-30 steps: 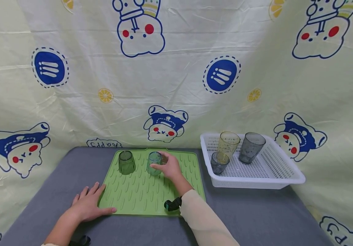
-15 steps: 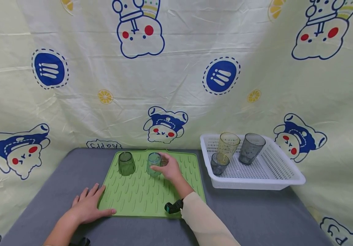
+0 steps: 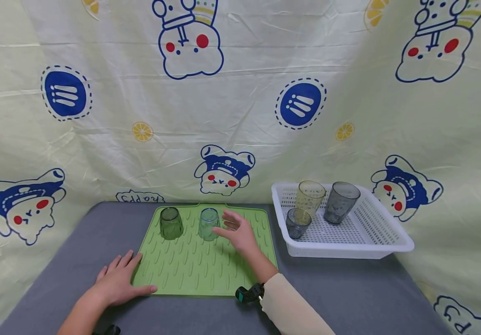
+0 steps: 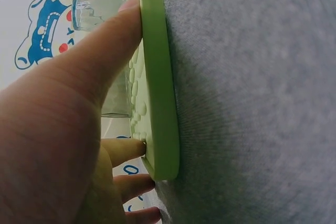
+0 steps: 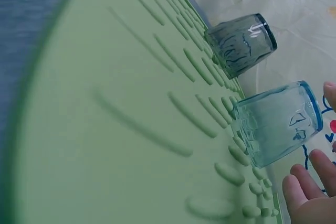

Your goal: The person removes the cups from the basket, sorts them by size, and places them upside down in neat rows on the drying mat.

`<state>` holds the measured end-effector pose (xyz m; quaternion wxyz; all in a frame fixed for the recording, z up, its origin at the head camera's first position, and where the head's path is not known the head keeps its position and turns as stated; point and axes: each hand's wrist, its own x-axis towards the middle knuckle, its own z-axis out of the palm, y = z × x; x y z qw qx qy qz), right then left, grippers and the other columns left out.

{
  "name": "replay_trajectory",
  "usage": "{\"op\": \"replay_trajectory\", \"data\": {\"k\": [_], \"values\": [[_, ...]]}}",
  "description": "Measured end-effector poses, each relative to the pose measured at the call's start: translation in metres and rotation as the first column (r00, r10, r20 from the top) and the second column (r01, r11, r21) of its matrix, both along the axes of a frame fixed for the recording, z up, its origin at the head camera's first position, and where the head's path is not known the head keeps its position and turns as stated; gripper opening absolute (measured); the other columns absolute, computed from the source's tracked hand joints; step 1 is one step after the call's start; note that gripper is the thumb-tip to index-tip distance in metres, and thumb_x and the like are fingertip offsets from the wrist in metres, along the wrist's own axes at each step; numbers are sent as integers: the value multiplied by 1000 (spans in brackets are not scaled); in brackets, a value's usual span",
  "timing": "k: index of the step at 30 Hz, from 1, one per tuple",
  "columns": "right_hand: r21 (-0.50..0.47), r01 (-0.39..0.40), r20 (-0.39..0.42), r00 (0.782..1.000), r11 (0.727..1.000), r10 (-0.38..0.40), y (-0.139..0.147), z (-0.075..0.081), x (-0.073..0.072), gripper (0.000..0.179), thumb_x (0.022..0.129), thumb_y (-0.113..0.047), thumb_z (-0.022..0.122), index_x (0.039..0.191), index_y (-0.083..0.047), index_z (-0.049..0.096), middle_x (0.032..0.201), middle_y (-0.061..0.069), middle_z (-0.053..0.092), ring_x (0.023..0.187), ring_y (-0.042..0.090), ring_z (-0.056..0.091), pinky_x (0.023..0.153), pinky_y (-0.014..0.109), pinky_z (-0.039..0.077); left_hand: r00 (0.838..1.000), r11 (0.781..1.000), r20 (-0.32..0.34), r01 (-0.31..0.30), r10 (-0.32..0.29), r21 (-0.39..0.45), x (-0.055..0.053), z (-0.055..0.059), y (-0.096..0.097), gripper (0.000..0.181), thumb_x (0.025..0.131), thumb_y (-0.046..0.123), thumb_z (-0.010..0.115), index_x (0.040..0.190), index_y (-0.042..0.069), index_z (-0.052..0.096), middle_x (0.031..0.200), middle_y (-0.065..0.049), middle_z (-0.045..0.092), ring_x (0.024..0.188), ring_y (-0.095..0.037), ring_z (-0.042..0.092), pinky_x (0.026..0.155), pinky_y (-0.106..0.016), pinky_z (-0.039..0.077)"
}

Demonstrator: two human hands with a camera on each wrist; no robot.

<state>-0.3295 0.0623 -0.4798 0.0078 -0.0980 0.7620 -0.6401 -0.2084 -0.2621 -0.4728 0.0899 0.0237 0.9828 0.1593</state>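
Note:
On the green ridged drying mat point(image 3: 190, 274) stand two upside-down glasses: a dark grey-green glass point(image 3: 171, 224) at the left and a light blue glass point(image 3: 209, 224) to its right. My right hand point(image 3: 239, 232) is just right of the blue glass, thumb and fingers spread apart with nothing between them. In the right wrist view, its fingertips point(image 5: 296, 182) show beside the blue glass point(image 5: 278, 124). My left hand point(image 3: 116, 281) rests spread at the mat's lower left corner, thumb point(image 4: 126, 14) on the near edge and other fingers along the left side.
A white perforated basket point(image 3: 349, 251) stands right of the mat. In it are a yellowish glass point(image 3: 309, 195), a tall grey glass point(image 3: 341, 203) and a small grey glass point(image 3: 297, 224). A grey cloth point(image 3: 328, 288) covers the table, and a printed curtain point(image 3: 240, 107) hangs behind.
My right hand has let go of the blue glass and drawn back to the right, its fingers opening. The blue glass stays on the mat; my left hand keeps its place.

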Motion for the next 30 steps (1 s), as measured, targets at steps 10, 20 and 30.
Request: {"op": "replay_trajectory", "data": {"k": [10,20,30], "values": [[-76,48,-37,998,996,-51,16,-2,24,60,89,-15,81,144,-9,58,142,20,61,132,37,60,113,49,47,1000,1000,-4,4,-4,-1,-1,-2,-2,115,78,78,69,157,0,36,161,-35,27,145,-62,23,110,-82,19],[-100,24,-54,998,995,-29,40,-5,44,55,88,-13,81,140,-9,61,139,23,63,130,36,61,111,45,50,1000,1000,-22,7,-7,-5,-1,-3,-2,115,78,77,70,156,0,37,161,-36,28,144,-62,24,109,-82,21],[-107,-7,-30,1000,994,4,64,2,66,59,86,-14,83,140,-6,61,137,22,65,128,31,64,106,33,53,999,1000,-35,9,-9,2,0,-1,-1,113,77,75,72,155,-1,39,159,-36,30,144,-63,26,109,-80,24]]}}
